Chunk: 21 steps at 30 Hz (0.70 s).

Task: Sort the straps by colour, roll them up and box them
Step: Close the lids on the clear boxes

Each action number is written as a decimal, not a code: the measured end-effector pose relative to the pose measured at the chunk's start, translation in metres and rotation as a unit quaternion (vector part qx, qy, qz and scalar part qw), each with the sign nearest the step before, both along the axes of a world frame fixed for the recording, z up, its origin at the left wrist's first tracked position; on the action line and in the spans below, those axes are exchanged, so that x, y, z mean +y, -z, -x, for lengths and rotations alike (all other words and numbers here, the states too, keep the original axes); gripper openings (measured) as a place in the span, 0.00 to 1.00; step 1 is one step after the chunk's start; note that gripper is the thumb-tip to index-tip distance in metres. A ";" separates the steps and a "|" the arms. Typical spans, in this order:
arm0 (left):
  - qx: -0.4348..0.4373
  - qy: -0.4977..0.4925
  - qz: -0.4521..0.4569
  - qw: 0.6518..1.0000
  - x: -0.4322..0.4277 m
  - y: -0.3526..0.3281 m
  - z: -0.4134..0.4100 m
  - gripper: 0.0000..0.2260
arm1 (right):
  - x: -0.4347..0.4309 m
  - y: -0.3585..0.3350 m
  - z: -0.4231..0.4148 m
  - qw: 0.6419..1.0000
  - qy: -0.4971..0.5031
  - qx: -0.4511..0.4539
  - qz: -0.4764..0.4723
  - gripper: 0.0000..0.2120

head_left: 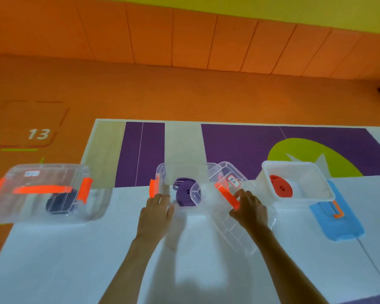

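Note:
Three clear plastic boxes stand in a row on a white table. The middle box point(162, 172) holds a rolled purple strap point(184, 195). My left hand point(157, 208) rests against that box's near left wall. My right hand point(249, 207) grips a clear lid point(230, 224) with an orange handle, held tilted over the box's right side. The left box point(42, 213) is closed with orange clips and has a dark rolled strap point(60, 204) inside. In the right box point(298, 172), which stands uncovered, lies a rolled red strap point(281, 188).
A blue lid point(336, 224) with an orange clip lies on the table under and in front of the right box. The white table point(75, 260) ends just behind the boxes. Beyond it is an orange, purple and green floor.

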<state>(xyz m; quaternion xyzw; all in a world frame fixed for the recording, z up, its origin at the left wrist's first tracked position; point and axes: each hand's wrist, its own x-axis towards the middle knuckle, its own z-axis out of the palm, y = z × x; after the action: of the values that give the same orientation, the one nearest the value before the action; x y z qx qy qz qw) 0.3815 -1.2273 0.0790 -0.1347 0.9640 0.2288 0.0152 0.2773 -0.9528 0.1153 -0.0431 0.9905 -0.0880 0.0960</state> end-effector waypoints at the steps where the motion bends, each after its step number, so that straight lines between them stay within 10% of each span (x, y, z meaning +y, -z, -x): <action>1: 0.000 -0.014 0.000 1.000 -0.003 -0.001 0.002 0.17 | -0.010 0.001 0.010 1.000 -0.027 0.000 -0.007 0.21; 11: -0.003 -0.130 -0.115 0.985 -0.019 0.018 0.025 0.27 | -0.103 0.028 0.087 0.971 -0.231 -0.043 -0.034 0.17; 21: 0.031 -0.277 -0.146 0.949 -0.014 0.053 0.052 0.12 | -0.107 0.071 0.097 0.955 -0.272 -0.035 0.115 0.22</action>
<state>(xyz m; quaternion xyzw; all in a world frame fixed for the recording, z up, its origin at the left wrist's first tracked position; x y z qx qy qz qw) 0.3291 -1.2415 0.0255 -0.3857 0.8446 0.3666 -0.0596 0.1805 -1.0598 0.0446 -0.3186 0.9206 -0.1731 0.1453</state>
